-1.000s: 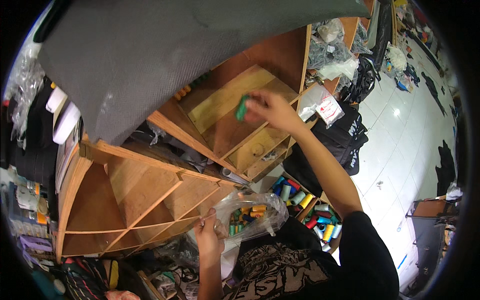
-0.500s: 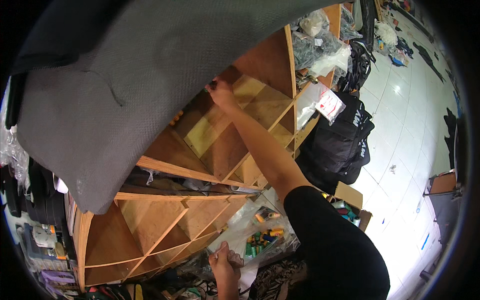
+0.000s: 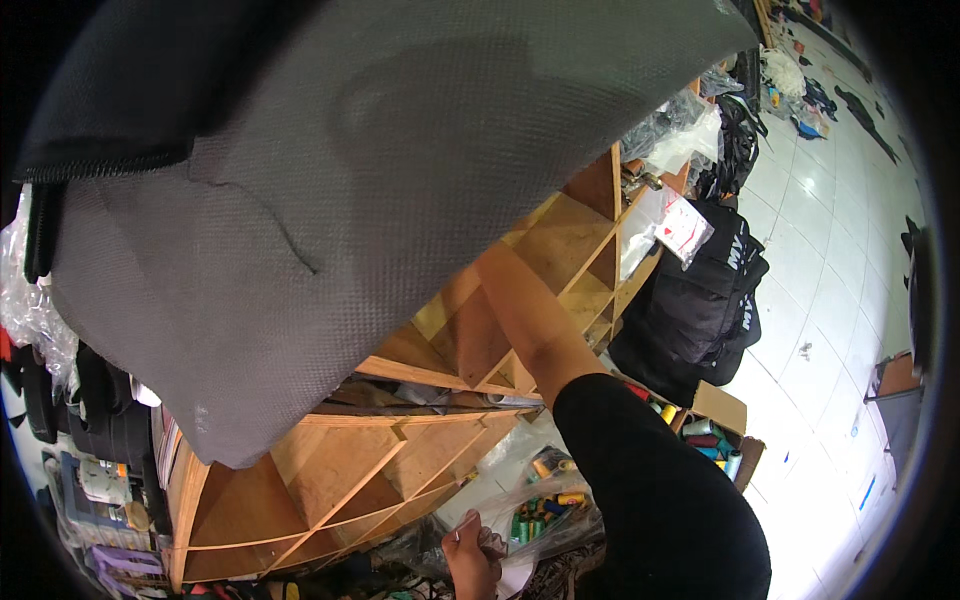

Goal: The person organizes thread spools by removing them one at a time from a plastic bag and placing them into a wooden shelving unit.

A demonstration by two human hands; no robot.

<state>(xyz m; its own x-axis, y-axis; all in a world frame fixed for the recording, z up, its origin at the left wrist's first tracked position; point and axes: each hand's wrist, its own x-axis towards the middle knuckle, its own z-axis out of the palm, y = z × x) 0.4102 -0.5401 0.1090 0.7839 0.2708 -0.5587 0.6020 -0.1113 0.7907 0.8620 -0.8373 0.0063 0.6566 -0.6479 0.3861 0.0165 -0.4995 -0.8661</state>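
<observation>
My left hand [image 3: 472, 556], low in the picture, has its fingers closed on the edge of a clear plastic bag [image 3: 575, 528]. Several thread spools [image 3: 527, 524], green, yellow and orange, lie in that bag, just right of the hand. My right forearm [image 3: 525, 318] reaches up across the wooden compartment shelf [image 3: 580, 228]. The right hand itself is hidden behind a large grey textured fabric [image 3: 300, 200] that hangs close in front. What that hand touches or holds does not show.
A lower wooden rack [image 3: 335, 465] with slanted dividers stands left of my left hand. To the right are black bags [image 3: 685, 300], a cardboard box [image 3: 722, 408] with thread spools, and a white tiled floor [image 3: 810, 400]. Plastic-wrapped items [image 3: 690, 130] sit at the shelf's far end.
The grey fabric now covers more of the shelf, hiding my right hand, which showed at a compartment before. The whole view has shifted slightly. My left hand still grips the bag.
</observation>
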